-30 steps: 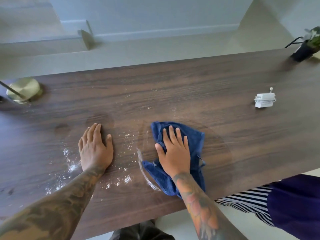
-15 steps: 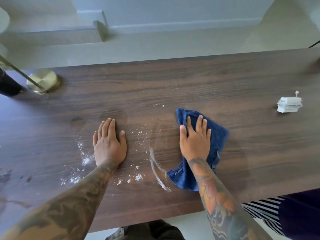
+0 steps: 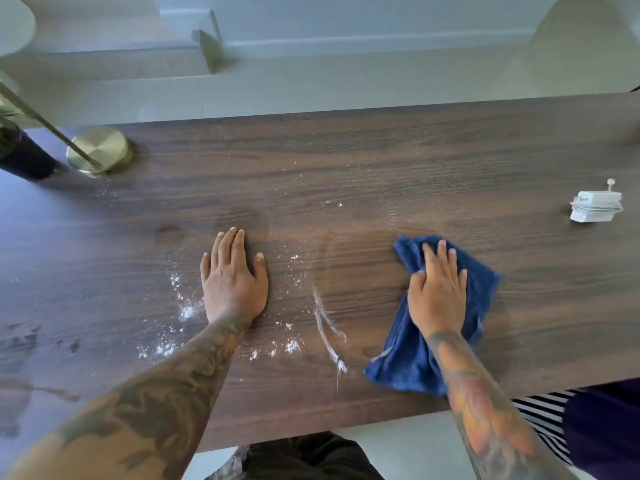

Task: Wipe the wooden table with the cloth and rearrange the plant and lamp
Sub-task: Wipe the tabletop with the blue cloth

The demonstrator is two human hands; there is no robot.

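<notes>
Cloth [image 3: 412, 355], blue and rumpled, lies lower right on the tabletop [image 3: 381, 161] under the right hand [image 3: 437, 292], fingers flat, pressing. Left hand [image 3: 233, 282] rests flat amid white powder [image 3: 187, 311]. Lamp [image 3: 100, 150] and plant [image 3: 20, 150] stand upper left; a white charger [image 3: 595, 206] far right.

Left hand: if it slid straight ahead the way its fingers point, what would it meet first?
Apparently only bare table. The left hand lies flat, fingers pointing toward the far edge. The lamp base and dark plant pot sit well off to the left of that line.
</notes>
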